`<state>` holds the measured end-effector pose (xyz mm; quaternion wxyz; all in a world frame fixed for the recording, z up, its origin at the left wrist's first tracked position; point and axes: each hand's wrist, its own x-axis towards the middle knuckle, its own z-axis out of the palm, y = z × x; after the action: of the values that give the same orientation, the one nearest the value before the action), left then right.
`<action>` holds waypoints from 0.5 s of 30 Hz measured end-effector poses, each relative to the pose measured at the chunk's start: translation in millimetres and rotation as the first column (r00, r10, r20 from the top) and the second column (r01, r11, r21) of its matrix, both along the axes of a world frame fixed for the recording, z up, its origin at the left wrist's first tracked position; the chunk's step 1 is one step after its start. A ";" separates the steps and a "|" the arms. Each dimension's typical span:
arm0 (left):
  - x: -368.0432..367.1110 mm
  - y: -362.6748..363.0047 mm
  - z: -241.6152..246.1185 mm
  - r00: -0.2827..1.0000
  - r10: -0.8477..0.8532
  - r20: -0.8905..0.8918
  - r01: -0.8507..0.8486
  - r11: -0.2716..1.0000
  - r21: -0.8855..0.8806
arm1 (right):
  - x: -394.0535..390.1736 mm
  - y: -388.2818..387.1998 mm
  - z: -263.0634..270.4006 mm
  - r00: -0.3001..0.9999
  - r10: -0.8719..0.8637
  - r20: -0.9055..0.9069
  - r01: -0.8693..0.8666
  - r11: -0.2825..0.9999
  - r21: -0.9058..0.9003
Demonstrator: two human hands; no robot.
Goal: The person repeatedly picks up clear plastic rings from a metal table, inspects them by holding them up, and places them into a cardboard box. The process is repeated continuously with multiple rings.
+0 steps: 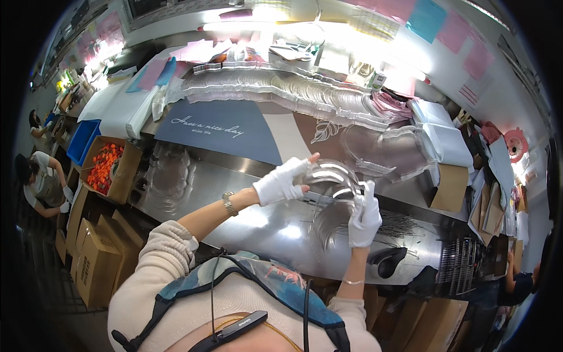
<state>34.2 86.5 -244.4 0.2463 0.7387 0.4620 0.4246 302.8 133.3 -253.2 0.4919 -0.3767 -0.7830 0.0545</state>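
Observation:
My left hand [283, 182], in a white fingertip-less glove, has its thumb and finger around the left end of a shiny curved band [332, 171]. The band arches above the metal worktop. My right hand [365, 218], also gloved in white, pinches the band's right end. Just below it, a stack of clear curved pieces [327, 222] lies on the steel. Thin metal wires or rods [398, 225] are spread to the right of my right hand. A black scoop-like object [387, 260] lies nearer me.
A printed mat [215, 125] bearing writing covers the back, below long rows of nested clear pieces [281, 86]. More clear pieces [169, 180] lie left. A cardboard box [125, 176] holds small orange parts [105, 165]. A wire rack [457, 266] stands right. Co-workers are at both sides.

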 end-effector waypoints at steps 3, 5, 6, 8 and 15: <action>31.1 21.1 -3.7 0.994 -0.093 -0.049 0.091 0.994 -0.055 | 27.0 0.8 -17.3 0.992 -0.123 0.016 0.124 0.990 -0.064; 40.9 25.7 -6.7 0.998 -0.016 -0.064 0.021 0.997 0.074 | 34.7 2.0 -21.1 0.987 -0.156 -0.022 0.153 0.982 -0.115; 34.9 30.8 -22.3 0.999 0.013 -0.049 -0.006 0.989 0.148 | 32.3 -1.4 -11.1 0.979 -0.202 -0.029 0.193 0.964 -0.181; 26.0 33.2 -40.0 0.971 0.194 0.142 -0.199 0.980 0.020 | 41.8 3.8 -21.8 0.974 -0.220 -0.061 0.208 0.964 -0.165; 36.0 129.3 -60.5 0.826 0.560 0.065 -0.428 0.698 -0.574 | 44.8 4.4 -35.1 0.933 -0.240 -0.268 0.175 0.954 -0.245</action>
<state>70.2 215.8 -304.9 0.3708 0.4314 0.7112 0.4129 347.6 137.8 -288.3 0.5621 -0.4966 -0.6458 0.1427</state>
